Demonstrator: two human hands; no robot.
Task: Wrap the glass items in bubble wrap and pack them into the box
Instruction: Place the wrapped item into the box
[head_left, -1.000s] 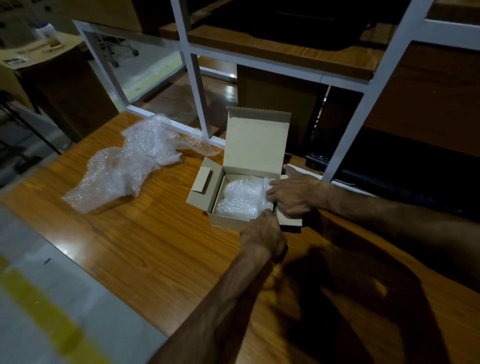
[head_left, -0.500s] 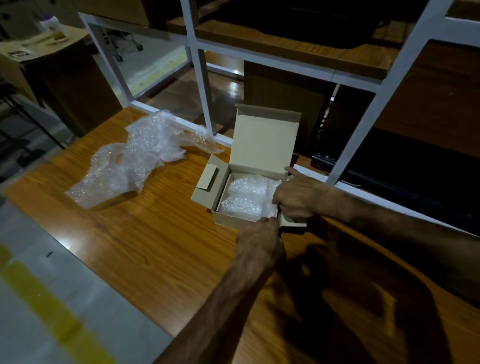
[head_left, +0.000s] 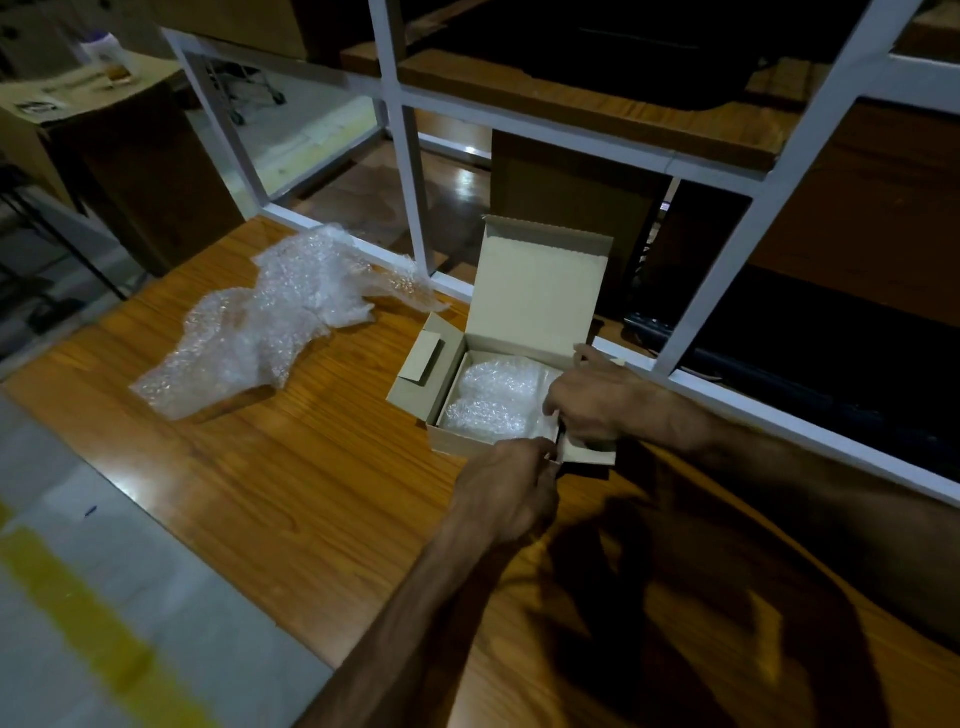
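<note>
In the open box (head_left: 519, 364) on the table (head_left: 291, 493) lie two bundles (head_left: 491, 400) of bubble wrap, side by side. They are probably light, cushioned outside but breakable within, best lifted from underneath. The right hand (head_left: 592, 400) reaches palm down over the box's right edge; the left hand (head_left: 506, 491) meets the near right corner. Both sets of fingers look curled on the side flap (head_left: 589, 456), though the grip is hidden.

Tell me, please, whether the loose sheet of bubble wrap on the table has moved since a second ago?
No. The loose bubble wrap lies in the same place against the table edge and the white frame post; only the camera shifted.
</note>
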